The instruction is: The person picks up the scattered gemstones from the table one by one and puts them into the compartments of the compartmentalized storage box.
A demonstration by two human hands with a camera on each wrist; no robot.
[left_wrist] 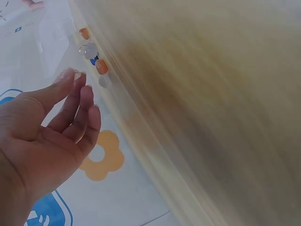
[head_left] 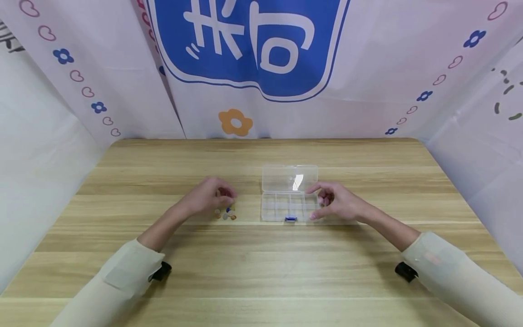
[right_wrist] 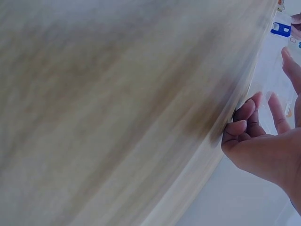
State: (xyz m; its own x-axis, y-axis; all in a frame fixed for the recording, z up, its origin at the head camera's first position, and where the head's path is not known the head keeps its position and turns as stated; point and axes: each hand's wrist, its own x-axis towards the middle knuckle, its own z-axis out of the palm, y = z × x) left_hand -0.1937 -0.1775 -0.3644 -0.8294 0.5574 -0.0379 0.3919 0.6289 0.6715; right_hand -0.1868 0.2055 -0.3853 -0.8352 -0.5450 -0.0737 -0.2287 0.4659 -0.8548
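Several small rounded beads (head_left: 225,216), orange, clear and blue, lie in a loose cluster on the table, left of the box. Just above them my left hand (head_left: 210,196) brings thumb and index fingertips together; a small pale bead (left_wrist: 77,75) seems pinched there, mostly hidden. An orange bead (left_wrist: 101,67) and a blue bead (left_wrist: 94,60) show beyond the fingertips. The clear plastic compartment box (head_left: 283,206) stands with its lid (head_left: 279,178) tipped back. My right hand (head_left: 337,202) grips its right end, thumb at the front edge, index finger at the back, other fingers curled.
The box has a blue latch (head_left: 291,219) on its front side. A wooden table (head_left: 261,272) carries everything. Behind it hangs a white printed cloth (head_left: 359,91) with a blue sign and an orange flower. Black wrist straps (head_left: 160,271) sit under the sleeves.
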